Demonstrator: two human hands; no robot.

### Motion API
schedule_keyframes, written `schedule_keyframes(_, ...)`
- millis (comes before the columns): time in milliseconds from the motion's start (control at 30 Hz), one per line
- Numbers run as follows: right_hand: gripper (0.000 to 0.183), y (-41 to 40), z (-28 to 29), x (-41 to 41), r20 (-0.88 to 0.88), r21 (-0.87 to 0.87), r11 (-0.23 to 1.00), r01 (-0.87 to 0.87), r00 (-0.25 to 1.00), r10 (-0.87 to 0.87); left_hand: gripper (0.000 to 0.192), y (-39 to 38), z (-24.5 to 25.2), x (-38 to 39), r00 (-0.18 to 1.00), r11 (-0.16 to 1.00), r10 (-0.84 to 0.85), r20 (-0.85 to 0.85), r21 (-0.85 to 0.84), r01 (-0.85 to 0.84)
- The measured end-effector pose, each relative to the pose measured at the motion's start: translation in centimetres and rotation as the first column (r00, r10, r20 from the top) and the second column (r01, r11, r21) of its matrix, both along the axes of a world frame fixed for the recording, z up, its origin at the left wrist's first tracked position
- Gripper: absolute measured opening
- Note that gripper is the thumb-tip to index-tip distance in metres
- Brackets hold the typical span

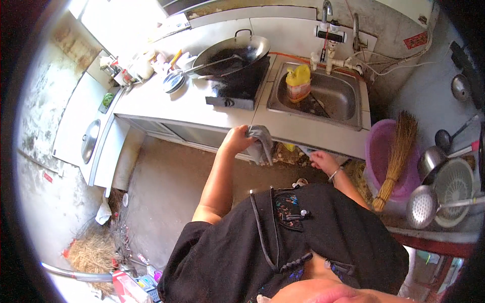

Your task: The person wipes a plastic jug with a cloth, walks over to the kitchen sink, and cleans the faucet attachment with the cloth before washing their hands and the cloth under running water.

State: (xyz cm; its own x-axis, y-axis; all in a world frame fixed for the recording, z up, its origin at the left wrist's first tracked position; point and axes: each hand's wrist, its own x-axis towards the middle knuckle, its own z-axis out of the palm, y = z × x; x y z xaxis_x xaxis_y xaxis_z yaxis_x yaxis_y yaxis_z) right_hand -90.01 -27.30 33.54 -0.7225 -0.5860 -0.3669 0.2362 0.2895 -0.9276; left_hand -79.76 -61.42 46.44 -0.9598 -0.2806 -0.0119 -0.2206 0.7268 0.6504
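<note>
My left hand (pixel 239 140) is closed on a grey cloth (pixel 260 140), which hangs down at the front edge of the tiled counter (pixel 318 136). Lower and to the right, my right hand (pixel 324 162) is just below the counter edge, its fingers at a pale, thin item (pixel 305 150) that I cannot name. Part of that item is hidden under the counter. Behind the hands, a yellow plastic bottle (pixel 298 84) stands in the steel sink (pixel 343 94). A large wok (pixel 261 45) with a ladle in it sits on the black gas stove (pixel 231 101).
A purple basin (pixel 373 151) and a straw broom (pixel 398 159) are at the right, beside hanging ladles and a skimmer (pixel 421 206). Above the sink is a faucet (pixel 326 11). A pot lid (pixel 91 141) lies on the left counter. Straw (pixel 93 252) is heaped at lower left.
</note>
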Motion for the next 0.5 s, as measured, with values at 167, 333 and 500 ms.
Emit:
schedule_keyframes(167,0.024,-2.0,4.8,-10.3,-0.050,-0.134,0.990,0.036,0.998,-0.043,0.034,3.8,4.9,-9.9,0.987,0.986,-0.140,-0.074,-0.097,0.133)
schedule_keyframes(333,0.028,-2.3,8.2,-17.5,0.033,-0.267,0.947,0.179,0.984,-0.177,0.033,5.5,5.9,-17.3,0.994,0.993,-0.107,0.000,-0.051,0.107)
schedule_keyframes(500,0.028,-1.2,9.8,-22.0,0.003,-0.215,0.953,0.212,0.976,-0.216,0.030,6.4,6.7,-22.1,0.989,0.989,-0.142,-0.052,-0.045,0.139)
